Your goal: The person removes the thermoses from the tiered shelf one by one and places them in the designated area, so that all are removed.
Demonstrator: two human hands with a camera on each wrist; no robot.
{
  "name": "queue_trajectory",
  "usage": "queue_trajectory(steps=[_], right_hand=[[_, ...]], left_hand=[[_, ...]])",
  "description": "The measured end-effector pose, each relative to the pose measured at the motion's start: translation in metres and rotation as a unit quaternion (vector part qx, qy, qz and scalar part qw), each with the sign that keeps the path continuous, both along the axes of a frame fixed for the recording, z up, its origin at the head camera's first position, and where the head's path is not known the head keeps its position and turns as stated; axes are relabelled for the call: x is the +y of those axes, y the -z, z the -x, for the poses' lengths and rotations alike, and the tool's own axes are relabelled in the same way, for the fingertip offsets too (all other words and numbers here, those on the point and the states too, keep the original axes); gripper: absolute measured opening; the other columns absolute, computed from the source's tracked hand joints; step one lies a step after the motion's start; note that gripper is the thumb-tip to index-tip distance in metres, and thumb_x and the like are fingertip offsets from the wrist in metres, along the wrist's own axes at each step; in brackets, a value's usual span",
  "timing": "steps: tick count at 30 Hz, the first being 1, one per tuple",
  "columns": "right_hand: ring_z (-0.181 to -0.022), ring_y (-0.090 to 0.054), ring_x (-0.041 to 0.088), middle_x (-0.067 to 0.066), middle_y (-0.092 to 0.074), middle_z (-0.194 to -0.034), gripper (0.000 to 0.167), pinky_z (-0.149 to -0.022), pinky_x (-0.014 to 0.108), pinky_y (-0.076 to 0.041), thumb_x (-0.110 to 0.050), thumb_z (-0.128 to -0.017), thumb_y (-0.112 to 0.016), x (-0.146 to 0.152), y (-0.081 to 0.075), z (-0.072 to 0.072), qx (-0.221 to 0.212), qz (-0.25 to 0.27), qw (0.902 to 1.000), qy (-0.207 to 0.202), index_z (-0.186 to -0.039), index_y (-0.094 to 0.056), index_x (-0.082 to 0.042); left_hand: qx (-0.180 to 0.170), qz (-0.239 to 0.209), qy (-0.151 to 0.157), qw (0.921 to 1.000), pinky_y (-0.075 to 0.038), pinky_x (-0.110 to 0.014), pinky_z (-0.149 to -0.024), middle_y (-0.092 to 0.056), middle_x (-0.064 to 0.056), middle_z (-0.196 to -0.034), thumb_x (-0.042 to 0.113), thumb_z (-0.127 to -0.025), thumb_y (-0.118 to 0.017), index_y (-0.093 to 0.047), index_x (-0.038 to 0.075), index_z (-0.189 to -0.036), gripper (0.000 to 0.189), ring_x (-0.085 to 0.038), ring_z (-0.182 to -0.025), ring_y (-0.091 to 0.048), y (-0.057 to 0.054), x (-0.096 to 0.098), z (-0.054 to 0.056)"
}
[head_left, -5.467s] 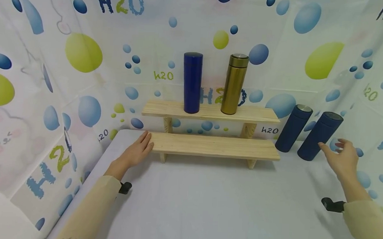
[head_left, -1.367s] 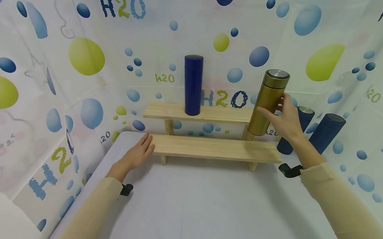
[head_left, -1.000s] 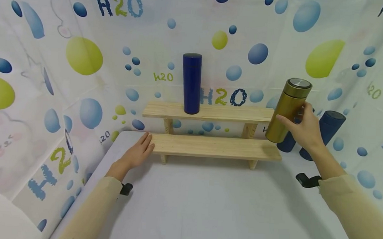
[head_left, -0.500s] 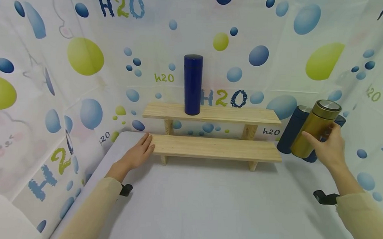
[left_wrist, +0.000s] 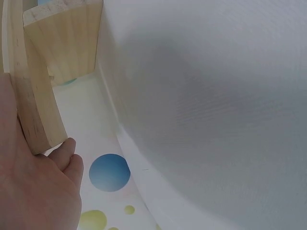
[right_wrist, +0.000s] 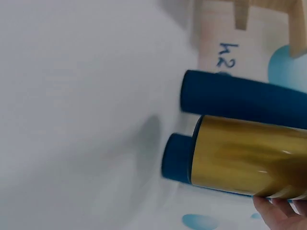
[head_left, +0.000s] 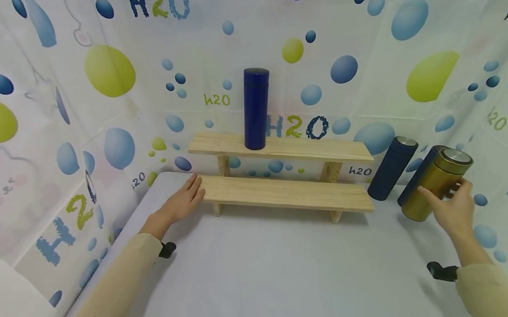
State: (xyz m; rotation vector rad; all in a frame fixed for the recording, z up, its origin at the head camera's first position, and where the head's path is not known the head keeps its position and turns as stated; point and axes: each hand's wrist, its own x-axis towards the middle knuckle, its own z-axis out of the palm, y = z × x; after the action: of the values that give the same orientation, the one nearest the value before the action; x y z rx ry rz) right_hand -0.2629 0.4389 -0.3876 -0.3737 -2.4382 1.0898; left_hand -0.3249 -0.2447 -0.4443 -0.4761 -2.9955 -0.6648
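My right hand (head_left: 455, 212) grips a gold thermos bottle (head_left: 437, 183) with a steel-topped lid, tilted in the head view. It overlaps a dark blue thermos bottle (head_left: 419, 168) standing behind it, partly hidden. Another dark blue thermos (head_left: 392, 169) stands just left. In the right wrist view the gold thermos (right_wrist: 240, 155) lies across the nearer blue one, whose base (right_wrist: 176, 158) sticks out; whether they touch I cannot tell. Extended fingers of my left hand (head_left: 179, 205) rest against the left end of the wooden two-tier shelf (head_left: 286, 194). On its upper board stands a bright blue thermos (head_left: 254, 111).
A white-covered table (head_left: 283, 268) spreads in front of the shelf. Behind and along both sides hangs a white curtain (head_left: 207, 62) printed with blue and green dots. Black camera mounts (head_left: 442, 271) sit at both wrists.
The gold thermos has left the upper board. Held in my right hand, it moved right and lower, past the left dark blue thermos to the right one. My left hand stays put.
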Motion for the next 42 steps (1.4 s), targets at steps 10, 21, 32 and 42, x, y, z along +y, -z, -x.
queue_trajectory(steps=[10,21,32,42], right_hand=[[-0.134,-0.037,0.059,0.041,-0.026,-0.155,0.1,-0.115,0.059,-0.035,-0.042,-0.097,-0.066,0.021,0.02,0.0,-0.022,0.018,0.9996,0.005,-0.157,-0.003,0.007],[-0.141,-0.031,0.06,0.042,-0.019,-0.158,0.099,-0.113,0.067,-0.03,-0.042,-0.099,-0.064,0.028,0.03,-0.003,-0.042,0.031,0.9986,0.012,-0.157,0.001,0.004],[-0.141,-0.03,0.061,0.044,-0.017,-0.158,0.1,-0.111,0.069,-0.029,-0.044,-0.098,-0.063,0.029,0.028,-0.001,-0.054,0.021,0.9983,0.007,-0.156,0.003,0.004],[-0.126,-0.04,0.064,0.048,-0.028,-0.146,0.097,-0.098,0.072,-0.042,-0.044,-0.1,-0.062,0.036,0.027,-0.008,-0.064,-0.034,0.9973,-0.01,-0.154,-0.006,0.014]], left_hand=[[0.002,0.0,-0.006,1.0,-0.022,-0.058,-0.122,-0.007,-0.026,-0.169,0.042,-0.112,-0.025,-0.015,-0.004,-0.161,0.068,-0.045,-0.154,-0.014,0.001,0.001,-0.001],[0.0,0.007,-0.007,1.0,-0.022,-0.059,-0.122,-0.006,-0.026,-0.169,0.043,-0.112,-0.023,-0.015,-0.004,-0.161,0.068,-0.046,-0.154,-0.015,0.003,0.001,0.001],[-0.004,0.007,-0.005,1.0,-0.022,-0.058,-0.122,-0.004,-0.024,-0.17,0.044,-0.112,-0.022,-0.013,-0.003,-0.162,0.069,-0.045,-0.154,-0.014,0.0,-0.002,0.005],[-0.004,0.005,-0.003,1.0,-0.023,-0.059,-0.122,-0.006,-0.025,-0.169,0.043,-0.112,-0.024,-0.014,-0.003,-0.162,0.069,-0.045,-0.154,-0.015,0.001,-0.001,0.004]])
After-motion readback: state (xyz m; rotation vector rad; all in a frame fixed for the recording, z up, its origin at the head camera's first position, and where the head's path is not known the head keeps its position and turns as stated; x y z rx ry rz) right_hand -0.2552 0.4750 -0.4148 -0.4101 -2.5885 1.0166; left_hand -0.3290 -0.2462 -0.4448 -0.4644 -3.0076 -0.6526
